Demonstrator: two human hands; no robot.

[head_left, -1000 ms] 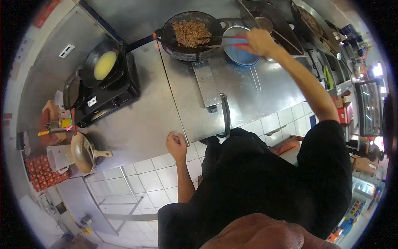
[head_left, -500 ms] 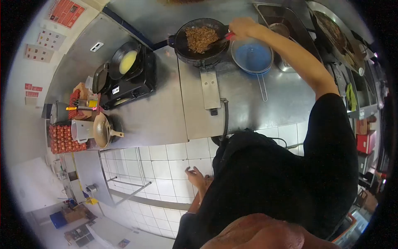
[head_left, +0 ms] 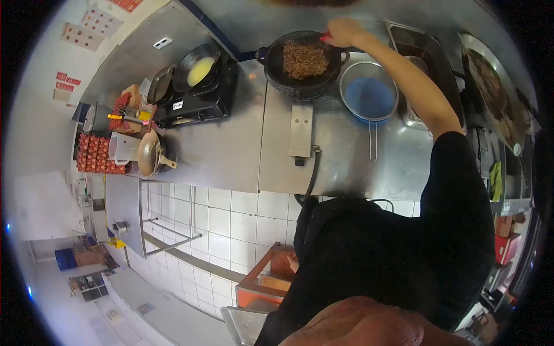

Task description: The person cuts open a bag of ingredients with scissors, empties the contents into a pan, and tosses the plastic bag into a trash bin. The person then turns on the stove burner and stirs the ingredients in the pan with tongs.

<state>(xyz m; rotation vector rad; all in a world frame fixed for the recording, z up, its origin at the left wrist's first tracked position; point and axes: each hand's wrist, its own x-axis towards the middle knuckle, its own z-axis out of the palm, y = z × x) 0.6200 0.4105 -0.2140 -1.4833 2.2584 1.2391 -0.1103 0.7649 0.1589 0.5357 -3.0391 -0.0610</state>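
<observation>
My right hand (head_left: 344, 33) is closed around the red handle of a spatula (head_left: 326, 38) at the far right rim of a black wok (head_left: 277, 75). The spatula's blade cannot be made out. Browned, shredded-looking food (head_left: 304, 60) lies in the wok, which sits on a burner at the back of the steel counter. Low beside my body, my left hand (head_left: 293, 263) shows only in part, near an orange-red stand (head_left: 259, 277). Its fingers are hidden by my black clothing and the stand.
Right of the wok stands a mesh strainer (head_left: 369, 95) over a blue container. Leftward, a pan (head_left: 186, 72) with yellow contents sits on a portable stove (head_left: 205, 104). Egg trays (head_left: 101, 153) and a gold-coloured pan (head_left: 149, 154) are at the counter's left end. A metal tray (head_left: 239, 323) is below.
My view has shifted, and the orange-red stand and metal tray have come into sight. My left hand, with curled fingers visible before, is now mostly hidden. My right hand still holds the spatula.
</observation>
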